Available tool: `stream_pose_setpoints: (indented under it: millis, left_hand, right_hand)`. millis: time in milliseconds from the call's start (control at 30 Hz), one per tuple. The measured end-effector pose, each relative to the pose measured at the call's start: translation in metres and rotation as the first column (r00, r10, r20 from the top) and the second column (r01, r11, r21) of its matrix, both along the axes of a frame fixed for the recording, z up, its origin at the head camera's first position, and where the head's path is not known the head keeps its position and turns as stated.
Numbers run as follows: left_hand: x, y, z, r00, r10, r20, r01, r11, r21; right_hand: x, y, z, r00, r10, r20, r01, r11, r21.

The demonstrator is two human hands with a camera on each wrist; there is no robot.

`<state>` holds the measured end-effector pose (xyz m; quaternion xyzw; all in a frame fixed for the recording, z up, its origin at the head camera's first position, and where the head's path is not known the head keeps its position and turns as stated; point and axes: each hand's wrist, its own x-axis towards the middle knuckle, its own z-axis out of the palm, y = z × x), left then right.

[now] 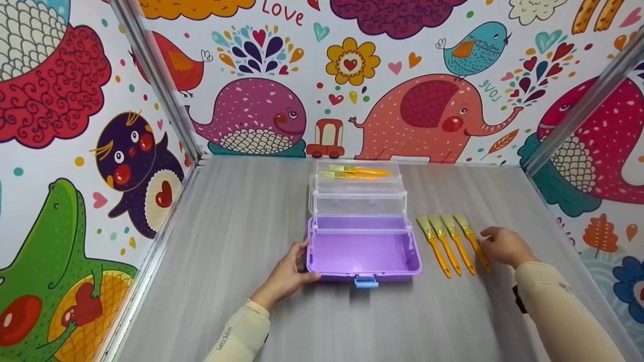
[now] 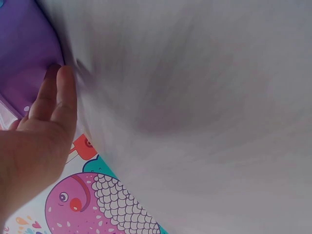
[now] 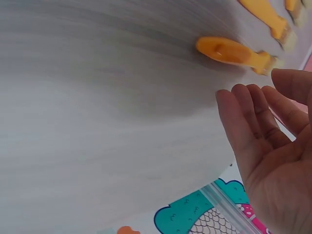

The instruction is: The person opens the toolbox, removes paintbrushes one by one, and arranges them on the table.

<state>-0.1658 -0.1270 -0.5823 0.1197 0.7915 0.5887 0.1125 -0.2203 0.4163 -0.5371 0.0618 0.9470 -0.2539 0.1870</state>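
A purple storage box [image 1: 363,251] with a light-blue latch [image 1: 366,282] stands unfolded on the table. My left hand [image 1: 288,274] grips its front left corner, thumb along the front edge and fingers against the side. In the left wrist view, those fingers [image 2: 67,92] lie along the purple wall. Several paintbrushes with orange handles [image 1: 455,253] lie in a row right of the box, bristles pointing away from me. Beside the rightmost brush [image 1: 473,244] is my right hand [image 1: 507,246], holding nothing. The right wrist view shows its fingers loosely bent, near that brush's orange handle [image 3: 226,51].
Clear plastic tiers [image 1: 359,205] rise behind the purple base, and two more paintbrushes [image 1: 359,172] lie in the top one. The grey table [image 1: 231,236] is bounded by printed cartoon panels [image 1: 347,75] at the back and sides, with metal strips [image 1: 166,95] at the corners.
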Motion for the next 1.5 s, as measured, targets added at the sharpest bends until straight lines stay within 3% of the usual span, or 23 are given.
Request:
stream_pose_setpoints:
  millis: [200, 400, 633, 833, 1067, 1200, 1333, 1500]
  left_hand:
    - [0.000, 0.000, -0.001, 1.000, 0.001, 0.013, -0.001, 1.000, 0.029]
    - [0.000, 0.000, 0.000, 1.000, 0.010, 0.009, -0.010, 1.000, 0.017]
    - [0.001, 0.000, -0.001, 1.000, 0.020, 0.007, -0.020, 1.000, -0.017]
    - [0.001, 0.000, 0.000, 1.000, 0.017, 0.003, -0.017, 1.000, -0.005]
    - [0.001, 0.001, 0.003, 1.000, 0.014, 0.013, -0.014, 1.000, 0.007]
    - [0.001, 0.002, 0.003, 1.000, 0.011, 0.005, -0.011, 1.000, 0.011]
    - [0.000, 0.002, 0.003, 1.000, 0.020, 0.004, -0.020, 1.000, 0.007]
    - [0.000, 0.001, 0.003, 1.000, 0.022, 0.010, -0.022, 1.000, 0.010]
  right_hand:
    - [-0.012, -0.006, 0.020, 0.990, 0.079, -0.114, -0.075, 0.996, 0.039]
    - [-0.029, -0.024, 0.043, 0.983, 0.115, -0.146, -0.111, 0.993, 0.038]
    - [-0.052, -0.062, 0.072, 0.978, 0.143, -0.150, -0.140, 0.990, 0.035]
    - [-0.073, -0.102, 0.092, 0.953, 0.197, -0.231, -0.191, 0.980, 0.049]
    - [-0.094, -0.151, 0.101, 0.889, 0.300, -0.347, -0.292, 0.953, 0.075]
    - [-0.106, -0.178, 0.102, 0.859, 0.355, -0.368, -0.347, 0.933, 0.092]
    - [-0.116, -0.202, 0.104, 0.849, 0.377, -0.370, -0.377, 0.923, 0.075]
    - [-0.129, -0.223, 0.103, 0.871, 0.338, -0.355, -0.365, 0.931, -0.009]
